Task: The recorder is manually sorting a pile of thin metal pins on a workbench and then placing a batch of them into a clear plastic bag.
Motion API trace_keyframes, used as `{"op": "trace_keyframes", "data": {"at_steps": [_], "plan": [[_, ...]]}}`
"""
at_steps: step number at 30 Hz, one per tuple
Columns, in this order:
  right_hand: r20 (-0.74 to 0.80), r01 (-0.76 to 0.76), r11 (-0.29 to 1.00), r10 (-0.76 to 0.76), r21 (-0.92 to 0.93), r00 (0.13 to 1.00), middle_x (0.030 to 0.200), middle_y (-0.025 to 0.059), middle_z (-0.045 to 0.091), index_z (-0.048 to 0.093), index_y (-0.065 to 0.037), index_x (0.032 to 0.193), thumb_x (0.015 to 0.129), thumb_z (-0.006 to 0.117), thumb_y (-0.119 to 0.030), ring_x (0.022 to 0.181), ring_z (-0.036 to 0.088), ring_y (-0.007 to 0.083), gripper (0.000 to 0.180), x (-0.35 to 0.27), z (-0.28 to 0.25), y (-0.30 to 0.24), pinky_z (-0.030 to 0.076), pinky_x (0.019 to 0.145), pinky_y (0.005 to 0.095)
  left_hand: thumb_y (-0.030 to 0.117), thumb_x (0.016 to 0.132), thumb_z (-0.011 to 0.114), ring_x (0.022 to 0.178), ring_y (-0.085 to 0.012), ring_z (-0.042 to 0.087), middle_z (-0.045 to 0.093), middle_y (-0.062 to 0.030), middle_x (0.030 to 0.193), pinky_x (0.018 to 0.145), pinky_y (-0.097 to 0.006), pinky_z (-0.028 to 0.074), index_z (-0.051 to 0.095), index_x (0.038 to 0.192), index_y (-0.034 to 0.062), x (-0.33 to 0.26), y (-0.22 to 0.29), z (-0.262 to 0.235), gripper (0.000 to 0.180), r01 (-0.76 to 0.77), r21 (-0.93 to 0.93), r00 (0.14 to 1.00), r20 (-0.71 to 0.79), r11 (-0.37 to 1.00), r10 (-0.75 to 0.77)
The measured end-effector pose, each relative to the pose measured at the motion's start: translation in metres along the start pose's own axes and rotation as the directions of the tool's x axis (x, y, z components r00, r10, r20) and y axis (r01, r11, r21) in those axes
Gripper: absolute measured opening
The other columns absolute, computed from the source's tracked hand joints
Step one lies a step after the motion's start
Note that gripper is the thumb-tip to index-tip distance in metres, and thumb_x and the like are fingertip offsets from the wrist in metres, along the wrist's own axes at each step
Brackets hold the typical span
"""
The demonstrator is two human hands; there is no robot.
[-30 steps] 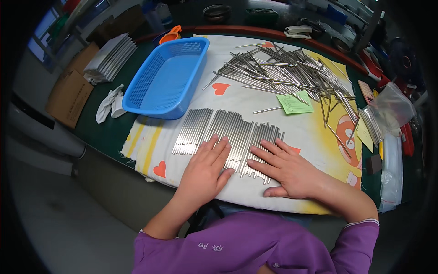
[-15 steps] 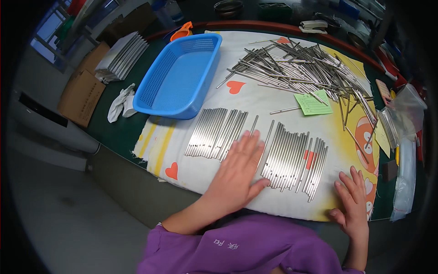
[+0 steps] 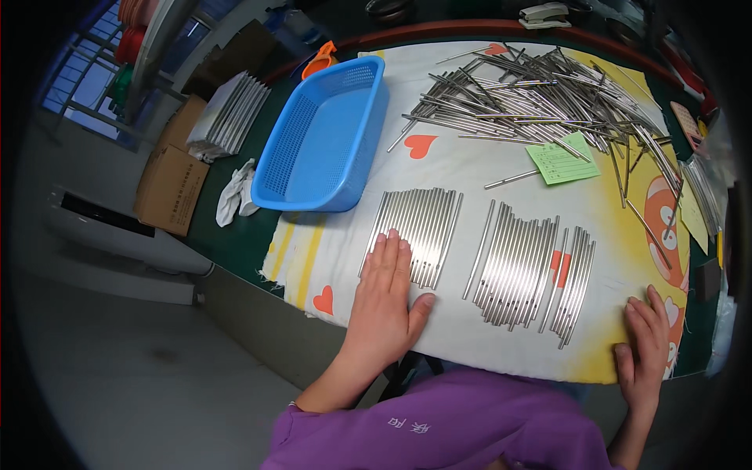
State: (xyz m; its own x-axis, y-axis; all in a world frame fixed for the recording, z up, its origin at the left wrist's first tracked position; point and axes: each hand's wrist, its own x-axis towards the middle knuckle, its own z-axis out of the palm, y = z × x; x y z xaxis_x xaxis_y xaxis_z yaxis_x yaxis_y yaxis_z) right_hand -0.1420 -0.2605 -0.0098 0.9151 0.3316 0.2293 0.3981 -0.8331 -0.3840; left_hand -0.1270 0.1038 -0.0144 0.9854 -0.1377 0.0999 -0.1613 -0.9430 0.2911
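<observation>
Since half a second ago, both hands are lying farther apart, the right one now sitting at the cloth's right edge, and the rods are divided into separate rows. At far left, cardboard boxes (image 3: pixel 171 184) are standing on the floor beside a stack of grey sheets (image 3: pixel 229 116), and a white rag (image 3: pixel 236 196) is lying on the green table (image 3: pixel 235 243). Next, a blue plastic basket (image 3: pixel 321 141) is resting on the upper left corner of the printed cloth (image 3: pixel 470 168).

The left hand (image 3: pixel 384 301) is lying flat and open, palm down, holding nothing; its fingertips are touching the near ends of the left row of rods (image 3: pixel 415 233), which is lying just below the basket. To its right, apart from it, the middle row of rods (image 3: pixel 513 262) and a narrower right row of rods (image 3: pixel 574 283) are lying side by side, slightly slanted.

Above them, a loose heap of rods (image 3: pixel 540 102) is spreading across the far part of the cloth, with a green paper slip (image 3: pixel 562 159) at its near edge. The right hand (image 3: pixel 646 345) is resting open on the cloth's near right corner, gripping nothing, well apart from the rows.
</observation>
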Motion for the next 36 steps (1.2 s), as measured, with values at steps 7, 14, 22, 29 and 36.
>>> {"op": "trace_keyframes", "data": {"at_steps": [7, 14, 22, 29, 36], "plan": [[-0.013, -0.016, 0.999, 0.017, 0.041, 1.0, 0.114, 0.0171, 0.055, 0.057, 0.003, 0.106, 0.072, 0.055, -0.012, 0.119, 0.043, 0.039, 0.037, 0.002, 0.003, -0.002, 0.034, 0.098, 0.0475, 0.022, 0.084, 0.055, 0.134, -0.0406, 0.017, 0.019, -0.0227, 0.144, 0.108, -0.049, 0.016, 0.025, 0.137, -0.0033, 0.0, 0.033, 0.007, 0.066, -0.128, -0.19, 0.984, 0.097, 0.973, 0.148], [-0.03, -0.054, 0.996, 0.057, 0.072, 0.998, 0.112, 0.0164, 0.055, 0.058, 0.002, 0.104, 0.069, 0.057, -0.009, 0.116, 0.045, 0.0384, 0.037, 0.003, 0.001, -0.005, 0.035, 0.097, 0.0471, 0.015, 0.08, 0.058, 0.127, -0.0369, 0.032, 0.038, -0.0135, 0.137, 0.104, -0.049, 0.025, 0.042, 0.13, 0.0051, 0.002, 0.033, 0.0, 0.054, -0.172, -0.124, 0.981, 0.068, 0.977, 0.181], [-0.076, -0.035, 0.992, 0.045, 0.122, 0.996, 0.109, 0.0148, 0.056, 0.061, 0.0, 0.099, 0.064, 0.062, -0.004, 0.113, 0.048, 0.0367, 0.035, 0.006, -0.001, -0.007, 0.037, 0.095, 0.0464, 0.015, 0.082, 0.056, 0.12, -0.0378, 0.038, 0.044, -0.0157, 0.13, 0.099, -0.047, 0.031, 0.053, 0.119, 0.0021, 0.0, 0.001, -0.01, 0.039, 0.005, 0.046, 0.997, -0.081, 0.999, -0.001], [-0.093, -0.039, 0.992, 0.051, 0.121, 0.994, 0.107, 0.0127, 0.058, 0.061, -0.001, 0.098, 0.062, 0.064, -0.005, 0.111, 0.049, 0.036, 0.036, 0.008, -0.002, -0.007, 0.038, 0.094, 0.0457, 0.013, 0.077, 0.062, 0.118, -0.0378, 0.041, 0.044, -0.0166, 0.129, 0.097, -0.046, 0.035, 0.05, 0.121, -0.0016, 0.01, 0.045, -0.01, 0.048, -0.379, -0.153, 0.925, -0.043, 0.913, 0.377], [-0.12, -0.004, 0.989, 0.022, 0.15, 0.993, 0.107, 0.0116, 0.058, 0.061, -0.003, 0.099, 0.062, 0.065, -0.004, 0.109, 0.051, 0.0344, 0.037, 0.009, -0.001, -0.005, 0.039, 0.093, 0.0453, 0.013, 0.075, 0.064, 0.113, -0.0331, 0.048, 0.052, -0.0144, 0.121, 0.093, -0.041, 0.041, 0.055, 0.115, -0.0026, 0.018, 0.071, 0.009, 0.044, -0.438, -0.25, 0.888, 0.026, 0.863, 0.458]]}}
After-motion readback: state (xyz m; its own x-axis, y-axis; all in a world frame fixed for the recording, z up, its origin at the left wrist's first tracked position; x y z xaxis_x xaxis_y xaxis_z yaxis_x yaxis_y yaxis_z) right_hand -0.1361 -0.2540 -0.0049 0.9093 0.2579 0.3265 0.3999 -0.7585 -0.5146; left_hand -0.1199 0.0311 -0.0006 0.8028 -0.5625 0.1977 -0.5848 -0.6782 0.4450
